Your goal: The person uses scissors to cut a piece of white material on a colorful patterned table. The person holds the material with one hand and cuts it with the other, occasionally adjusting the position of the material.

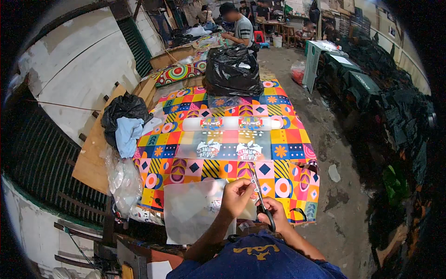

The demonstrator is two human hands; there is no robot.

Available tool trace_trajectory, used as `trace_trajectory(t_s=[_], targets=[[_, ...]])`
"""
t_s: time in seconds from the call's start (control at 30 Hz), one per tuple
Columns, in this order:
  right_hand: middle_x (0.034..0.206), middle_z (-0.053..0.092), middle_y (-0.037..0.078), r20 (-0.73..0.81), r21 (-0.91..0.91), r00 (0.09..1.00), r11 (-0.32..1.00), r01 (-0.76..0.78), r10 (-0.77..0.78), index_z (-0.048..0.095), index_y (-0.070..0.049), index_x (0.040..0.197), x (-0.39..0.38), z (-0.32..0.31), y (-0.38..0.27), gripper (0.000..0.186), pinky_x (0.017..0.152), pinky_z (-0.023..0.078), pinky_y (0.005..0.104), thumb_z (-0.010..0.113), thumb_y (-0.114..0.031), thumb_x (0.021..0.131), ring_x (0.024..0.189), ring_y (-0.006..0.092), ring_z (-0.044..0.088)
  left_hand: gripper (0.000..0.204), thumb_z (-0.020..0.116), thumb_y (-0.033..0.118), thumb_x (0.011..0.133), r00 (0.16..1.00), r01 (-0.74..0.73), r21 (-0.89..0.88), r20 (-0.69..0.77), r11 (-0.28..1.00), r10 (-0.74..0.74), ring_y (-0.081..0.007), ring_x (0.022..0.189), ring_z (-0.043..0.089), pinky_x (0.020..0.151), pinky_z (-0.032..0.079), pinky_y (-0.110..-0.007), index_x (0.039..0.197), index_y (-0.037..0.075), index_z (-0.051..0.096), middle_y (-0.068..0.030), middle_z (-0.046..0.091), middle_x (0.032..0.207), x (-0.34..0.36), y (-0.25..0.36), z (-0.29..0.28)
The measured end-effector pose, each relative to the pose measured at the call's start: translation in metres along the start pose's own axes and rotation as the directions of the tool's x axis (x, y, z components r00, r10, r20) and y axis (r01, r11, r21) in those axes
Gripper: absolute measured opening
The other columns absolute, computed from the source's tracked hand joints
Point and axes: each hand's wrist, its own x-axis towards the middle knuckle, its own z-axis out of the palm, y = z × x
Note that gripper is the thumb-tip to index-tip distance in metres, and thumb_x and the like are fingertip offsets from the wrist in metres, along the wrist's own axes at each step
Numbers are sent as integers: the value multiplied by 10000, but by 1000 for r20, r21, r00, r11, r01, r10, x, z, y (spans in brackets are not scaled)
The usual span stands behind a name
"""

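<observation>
Translucent plastic sheet (pixel 195 209), seemingly printed, scissors (pixel 259 193) at edge

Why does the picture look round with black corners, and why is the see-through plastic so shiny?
Head view: a fisheye lens bends straight edges and leaves a black rim; lamp glare whitens the clear plastic sheet and roll; the left hand and right hand with scissors look sharp; the far workers look small and soft.
</observation>
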Motion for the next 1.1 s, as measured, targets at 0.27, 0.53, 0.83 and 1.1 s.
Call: trace_trajectory(t_s=[0.27, 0.53, 0.83, 1.1], targets=[[663, 482, -43, 4, 80, 1000, 997, 7, -8, 535, -30, 1019, -1, 0, 6, 322, 510, 314, 191, 715, -159, 786, 573, 34, 438, 107, 573, 63, 884, 1000, -23, 50, 15, 998, 23, -39, 608, 551, 550, 424, -184, 837, -32, 585, -1, 577, 695, -1, -1, 1], [651, 482, -47, 2, 77, 1000, 997, -9, 9, 538, -35, 1011, -2, -1, 6, 308, 507, 318, 187, 711, -153, 785, 563, 33, 443, 119, 565, 65, 887, 999, -42, 81, 23, 996, 41, -36, 587, 535, 528, 412, -186, 831, -38, 585, -8, 570, 681, -2, 6, 1], [652, 500, -47, -10, 54, 1000, 998, -7, 7, 541, -35, 1004, -3, 0, 3, 297, 506, 325, 185, 713, -143, 787, 564, 30, 458, 120, 555, 60, 890, 998, -49, 86, 46, 995, 45, -36, 577, 521, 516, 395, -190, 818, -34, 576, -2, 555, 675, -1, 7, 2], [635, 499, -45, -35, 16, 999, 999, -30, 31, 544, -37, 981, -3, 2, 2, 262, 498, 319, 187, 708, -107, 788, 554, 28, 449, 129, 559, 76, 891, 997, -44, 110, 62, 993, 37, -64, 583, 545, 548, 432, -206, 807, -22, 573, -15, 567, 673, -1, 7, 0]])
